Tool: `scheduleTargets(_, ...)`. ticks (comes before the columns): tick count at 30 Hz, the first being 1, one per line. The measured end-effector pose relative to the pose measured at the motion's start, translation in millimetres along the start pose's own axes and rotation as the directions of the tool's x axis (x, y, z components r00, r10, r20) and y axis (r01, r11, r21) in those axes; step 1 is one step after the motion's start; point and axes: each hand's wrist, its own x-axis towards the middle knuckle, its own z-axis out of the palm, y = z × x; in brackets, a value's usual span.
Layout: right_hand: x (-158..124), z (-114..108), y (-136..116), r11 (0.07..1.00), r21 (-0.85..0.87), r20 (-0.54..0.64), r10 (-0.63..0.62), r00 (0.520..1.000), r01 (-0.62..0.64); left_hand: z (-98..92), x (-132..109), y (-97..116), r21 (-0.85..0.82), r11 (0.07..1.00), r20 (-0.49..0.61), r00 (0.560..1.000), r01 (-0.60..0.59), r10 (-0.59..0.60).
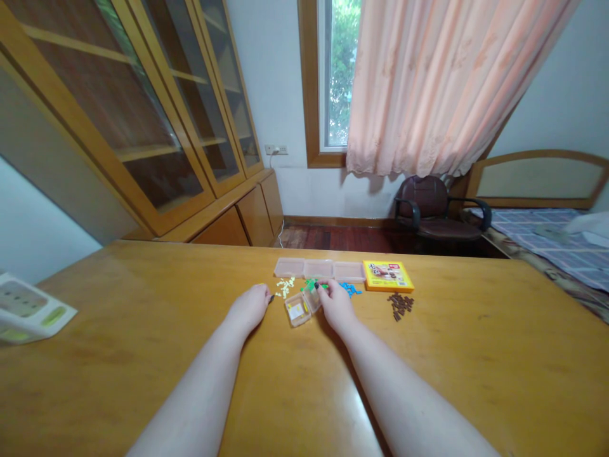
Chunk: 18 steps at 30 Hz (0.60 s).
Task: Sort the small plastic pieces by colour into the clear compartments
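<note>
My right hand (337,303) pinches the raised clear lid of a small plastic box (298,311), which stands open on the table with a white slip and a few yellow bits inside. To the left of the box, my left hand (250,309) rests low over the table with its fingers curled in. A speck of yellow shows behind its knuckles, but what the fingers hold, if anything, is hidden. Pale yellow pieces (285,287) lie between the hands. Green pieces (311,284) and blue pieces (351,289) are partly covered by my right hand.
Three shallow clear trays (290,266) line up behind the pieces, beside a yellow flat box (387,277). A brown pile of small pieces (399,305) lies in front of it. At the table's left edge is a white-and-green object (35,309). Beyond the table stands a chair (428,209).
</note>
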Motion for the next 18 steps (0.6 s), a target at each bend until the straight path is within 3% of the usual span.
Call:
scheduleTargets(4, 0, 0, 0, 1.000, -0.006, 0.005, -0.001, 1.000, 0.001, -8.5, -9, 20, -0.179, 0.960, -0.124, 0.973, -0.214, 0.194)
scheduleTargets(6, 0, 1, 1, 1.000, -0.007, 0.001, -0.005, 1.000, 0.005, -10.0, -9, 21, -0.233, 0.936, -0.158, 0.960, -0.265, 0.232)
scheduleTargets(7, 0, 1, 1, 1.000, -0.008, -0.003, -0.008, 1.000, 0.008, -10.1, -8, 18, -0.234, 0.944, -0.176, 0.965, -0.232, 0.194)
scheduleTargets(9, 1, 1, 2, 1.000, -0.013, -0.011, -0.009, 1.000, 0.009, -9.3, -3, 5, -0.196, 0.980, -0.219, 0.976, -0.048, 0.004)
scheduleTargets(12, 1, 0, 2, 1.000, -0.021, 0.000, -0.003, 1.000, 0.003, -6.1, 6, -20, -0.120, 0.964, -0.248, 0.934, 0.236, -0.259)
scheduleTargets(14, 1, 0, 1, 1.000, -0.017, 0.000, -0.009, 1.000, 0.009, -2.2, 11, -30, -0.084, 0.950, -0.233, 0.921, 0.300, -0.311)
scheduleTargets(18, 1, 1, 2, 1.000, 0.005, -0.013, -0.012, 1.000, 0.012, 7.4, 15, -35, -0.057, 0.963, -0.168, 0.948, 0.265, -0.271)
